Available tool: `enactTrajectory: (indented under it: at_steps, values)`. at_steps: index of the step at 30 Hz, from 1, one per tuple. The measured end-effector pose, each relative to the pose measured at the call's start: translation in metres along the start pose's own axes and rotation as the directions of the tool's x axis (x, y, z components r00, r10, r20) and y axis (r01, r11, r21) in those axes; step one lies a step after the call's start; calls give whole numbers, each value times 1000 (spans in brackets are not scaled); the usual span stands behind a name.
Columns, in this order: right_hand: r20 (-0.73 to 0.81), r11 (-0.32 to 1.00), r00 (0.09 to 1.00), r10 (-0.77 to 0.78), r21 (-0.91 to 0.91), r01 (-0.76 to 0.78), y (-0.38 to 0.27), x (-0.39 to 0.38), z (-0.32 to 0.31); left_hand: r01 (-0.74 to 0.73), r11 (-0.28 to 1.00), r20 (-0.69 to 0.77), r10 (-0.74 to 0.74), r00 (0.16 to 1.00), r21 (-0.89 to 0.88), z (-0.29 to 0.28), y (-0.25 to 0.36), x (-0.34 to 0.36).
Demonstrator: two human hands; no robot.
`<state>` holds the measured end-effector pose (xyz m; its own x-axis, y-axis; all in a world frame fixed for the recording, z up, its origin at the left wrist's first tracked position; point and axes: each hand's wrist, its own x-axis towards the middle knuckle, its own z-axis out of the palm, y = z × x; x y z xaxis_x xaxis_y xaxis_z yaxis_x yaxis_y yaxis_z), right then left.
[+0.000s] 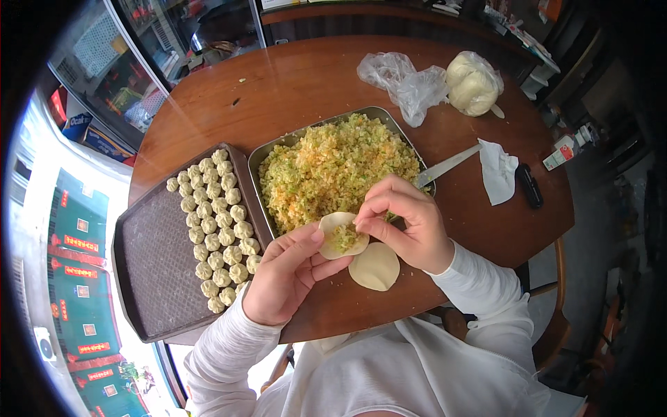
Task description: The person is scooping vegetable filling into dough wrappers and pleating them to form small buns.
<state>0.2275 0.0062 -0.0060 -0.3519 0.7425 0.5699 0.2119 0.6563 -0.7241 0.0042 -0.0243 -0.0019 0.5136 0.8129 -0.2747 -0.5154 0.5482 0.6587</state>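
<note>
A round dumpling wrapper (335,220) with a small mound of filling (343,239) in its middle rests on the fingers of my left hand (281,272), the thumb pressing its rim. My right hand (410,221) pinches the wrapper's right edge between thumb and fingertips. Just below lie more flat wrappers (376,268) on the table, seemingly stacked. Beyond my hands, a metal pan (375,110) is heaped with chopped yellow-green and orange filling (340,160). To the left, a dark tray (156,257) carries rows of pleated dumplings (217,240) on its right side.
A flat metal blade (451,164) leans over the pan's right rim. Right of it lie a white tissue (497,174) and a black object (529,186). Farther back are a clear plastic bag (410,87) and wrapped pale dough (474,83). A white bottle (566,149) stands at the right.
</note>
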Motion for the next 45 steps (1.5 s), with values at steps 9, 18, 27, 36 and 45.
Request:
enactTrajectory:
  at_steps: [9, 18, 27, 36, 45]
  values:
    - [-45, 999, 998, 43, -16, -44, 3, 3, -9, -57, 998, 25, 56, 998, 24, 0, 0, -1]
    - [24, 999, 999, 45, -24, -45, -2, 5, -12, -84, 989, 8, 84, 996, 121, 0, -2, 0]
    - [106, 995, 993, -54, -77, 63, 0, 5, -7, -64, 988, 15, 63, 998, 141, -2, -4, 0]
    - [21, 998, 1000, -7, -59, 8, 0, 2, -16, -70, 987, 20, 68, 997, 141, -2, -4, 0]
    - [92, 991, 991, -98, -82, 105, -1, 0, -7, -54, 989, 18, 52, 998, 135, -2, -5, 1]
